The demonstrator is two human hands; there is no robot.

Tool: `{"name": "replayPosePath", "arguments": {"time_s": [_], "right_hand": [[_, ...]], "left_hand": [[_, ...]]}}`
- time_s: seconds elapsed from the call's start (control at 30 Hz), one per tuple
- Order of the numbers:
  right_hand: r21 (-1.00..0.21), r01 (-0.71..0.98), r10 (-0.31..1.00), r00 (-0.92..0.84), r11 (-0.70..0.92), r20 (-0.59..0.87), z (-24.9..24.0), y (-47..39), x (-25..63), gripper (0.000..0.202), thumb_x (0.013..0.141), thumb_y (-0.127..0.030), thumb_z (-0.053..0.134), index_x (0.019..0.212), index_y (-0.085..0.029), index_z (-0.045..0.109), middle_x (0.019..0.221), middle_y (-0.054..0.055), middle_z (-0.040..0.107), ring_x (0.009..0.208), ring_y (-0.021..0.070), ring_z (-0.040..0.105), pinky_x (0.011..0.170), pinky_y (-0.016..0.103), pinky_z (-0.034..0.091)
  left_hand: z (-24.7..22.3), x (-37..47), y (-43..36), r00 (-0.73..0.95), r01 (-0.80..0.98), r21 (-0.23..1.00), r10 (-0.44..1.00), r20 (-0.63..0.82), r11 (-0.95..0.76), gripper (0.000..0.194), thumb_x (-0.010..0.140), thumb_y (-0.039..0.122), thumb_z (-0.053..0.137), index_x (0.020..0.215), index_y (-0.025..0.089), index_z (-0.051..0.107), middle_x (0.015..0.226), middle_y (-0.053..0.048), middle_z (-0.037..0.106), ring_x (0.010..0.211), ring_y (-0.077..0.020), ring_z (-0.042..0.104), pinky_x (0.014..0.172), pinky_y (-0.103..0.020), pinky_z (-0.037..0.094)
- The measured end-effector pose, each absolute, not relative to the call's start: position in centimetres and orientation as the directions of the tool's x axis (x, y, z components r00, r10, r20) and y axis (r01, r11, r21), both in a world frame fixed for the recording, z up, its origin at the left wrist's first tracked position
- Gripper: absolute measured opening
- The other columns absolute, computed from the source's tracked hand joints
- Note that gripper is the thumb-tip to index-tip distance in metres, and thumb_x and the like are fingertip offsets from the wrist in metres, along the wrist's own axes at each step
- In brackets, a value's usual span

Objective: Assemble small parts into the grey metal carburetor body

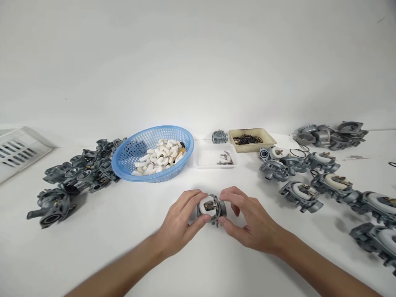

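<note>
A small grey carburetor (223,209) sits on the white table in front of me, its open float side facing up. Set in it is a white float (205,206), with brass parts showing in the middle. My left hand (182,220) grips the carburetor from the left, fingers on its far edge and thumb along the near side of the float. From the right, my right hand (252,220) holds its flanged end between thumb and forefinger, the other fingers curled loosely. The fingers partly cover the carburetor's rim.
Behind stand a blue basket (123,159) of white floats, a white tray (202,159) with small metal pins, and a beige tray (269,141) of black rings. Carburetor bodies (55,206) crowd the left; float-fitted carburetors (301,194) line the right, with grey bowls (334,136) behind.
</note>
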State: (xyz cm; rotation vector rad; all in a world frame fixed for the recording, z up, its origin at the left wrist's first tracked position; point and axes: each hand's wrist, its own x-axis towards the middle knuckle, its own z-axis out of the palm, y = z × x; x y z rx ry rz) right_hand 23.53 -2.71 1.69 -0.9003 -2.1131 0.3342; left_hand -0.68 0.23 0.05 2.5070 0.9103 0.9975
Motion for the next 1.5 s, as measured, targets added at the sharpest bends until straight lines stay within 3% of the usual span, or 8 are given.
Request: {"name": "replayPosePath", "arguments": {"time_s": [0.13,0.27,0.4,0.6,0.77,1.03,1.5], "right_hand": [[-0.476,0.525,0.706,-0.477,0.706,0.523,1.82,-2.68,23.62,0.031,0.096,-0.021,0.059,0.126,-0.026,0.050,0.112,0.005,0.059,0.056,0.0069,0.043,0.048,0.022,0.043],[-0.499,0.491,0.699,-0.449,0.714,0.556,1.75,-2.57,23.63,0.037,0.095,-0.025,0.060,0.130,-0.025,0.046,0.110,0.006,0.060,0.064,0.0106,0.051,0.046,0.022,0.042],[-0.465,0.538,0.709,-0.477,0.703,0.519,1.65,-2.57,23.72,0.026,0.096,-0.027,0.061,0.122,-0.026,0.056,0.113,0.007,0.060,0.060,0.0086,0.051,0.053,0.024,0.048],[-0.461,0.539,0.707,-0.480,0.704,0.519,1.96,-2.58,23.61,0.031,0.096,-0.026,0.061,0.126,-0.026,0.055,0.113,0.006,0.062,0.058,0.0084,0.051,0.053,0.025,0.050],[-0.515,0.536,0.743,-0.455,0.668,0.491,2.22,-2.60,23.51,0.037,0.095,-0.025,0.061,0.131,-0.025,0.053,0.113,0.007,0.063,0.069,0.0116,0.058,0.054,0.023,0.052],[-0.562,0.544,0.782,-0.412,0.623,0.468,1.43,-2.26,23.73,0.019,0.098,-0.023,0.058,0.117,-0.023,0.061,0.110,0.006,0.063,0.058,0.0093,0.050,0.048,0.025,0.047],[-0.664,0.494,0.826,-0.378,0.562,0.418,1.42,-2.41,23.64,0.022,0.098,-0.023,0.060,0.119,-0.023,0.063,0.111,0.006,0.061,0.062,0.0094,0.052,0.041,0.022,0.041]], "left_hand": [[-0.01,-0.69,0.26,0.563,0.445,0.478,0.652,0.508,-0.757,0.037,0.104,0.033,0.056,0.139,0.023,0.052,0.129,-0.013,0.064,0.119,-0.0263,0.063,0.099,-0.041,0.057],[-0.05,-0.69,0.28,0.562,0.447,0.476,0.652,0.510,-0.757,0.039,0.103,0.033,0.057,0.140,0.023,0.052,0.129,-0.013,0.064,0.120,-0.0267,0.063,0.100,-0.041,0.057],[0.02,-0.67,0.17,0.561,0.438,0.488,0.653,0.509,-0.756,0.039,0.103,0.032,0.058,0.140,0.023,0.053,0.129,-0.012,0.064,0.119,-0.0261,0.063,0.100,-0.040,0.057],[-0.02,-0.71,0.15,0.568,0.446,0.478,0.652,0.501,-0.756,0.040,0.103,0.031,0.057,0.142,0.023,0.051,0.131,-0.013,0.062,0.122,-0.0263,0.062,0.102,-0.041,0.056],[-0.07,-0.77,0.20,0.563,0.446,0.468,0.646,0.516,-0.763,0.042,0.102,0.031,0.058,0.143,0.023,0.052,0.131,-0.014,0.063,0.120,-0.0274,0.063,0.099,-0.041,0.058],[0.08,-0.60,0.32,0.573,0.442,0.474,0.646,0.504,-0.762,0.039,0.100,0.029,0.059,0.138,0.021,0.054,0.127,-0.014,0.062,0.117,-0.0265,0.063,0.098,-0.040,0.057],[0.23,-0.62,0.18,0.570,0.433,0.515,0.667,0.480,-0.740,0.039,0.097,0.027,0.064,0.134,0.022,0.053,0.126,-0.012,0.060,0.116,-0.0255,0.061,0.098,-0.039,0.055]]}}
